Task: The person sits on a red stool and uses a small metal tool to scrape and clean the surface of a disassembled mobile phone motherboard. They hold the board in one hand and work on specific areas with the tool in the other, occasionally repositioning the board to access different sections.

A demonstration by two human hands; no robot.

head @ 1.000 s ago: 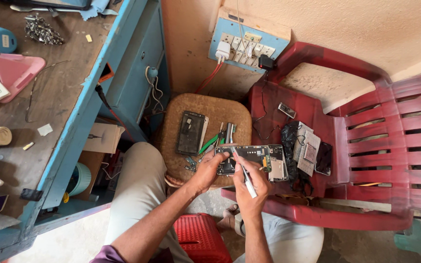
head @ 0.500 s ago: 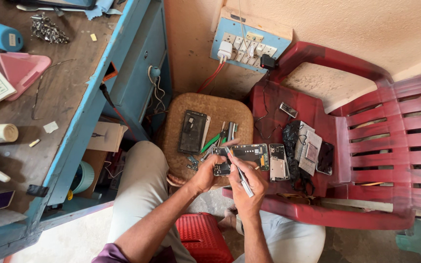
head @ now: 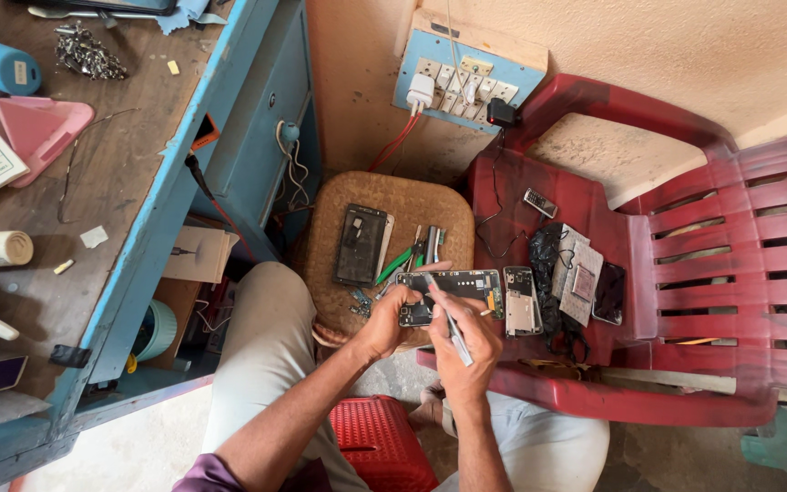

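The opened phone (head: 453,296) lies with its long axis running left to right in your view, its back off and the dark board showing, held just above the near edge of the round wicker stool (head: 321,228), between the stool and the red plastic chair (head: 685,237). Your left hand (head: 384,319) grips the phone's left end, fingers curled round the short edge and the thumb over the top, so the rest of the body sticks out to the right, unsupported. Your right hand (head: 462,342) sits just below the phone's middle and pinches a slim metal tool (head: 444,310), probably tweezers, though the view is too small to be sure; the tool slants up and to the left, crossing the phone's long axis at an angle, with its tip resting on or just over the board near the left third. So the working point lies close to your left-hand grip, not out at the free end, and the right hand is the nearer one to it. Behind the phone on the stool lie a dark phone back panel (head: 360,244) and some green-handled tools (head: 398,264), well clear of your hands. Just beside the phone's right end, on the chair seat, rests another opened handset (head: 521,301), with a heap of phone parts (head: 576,273) beyond it.
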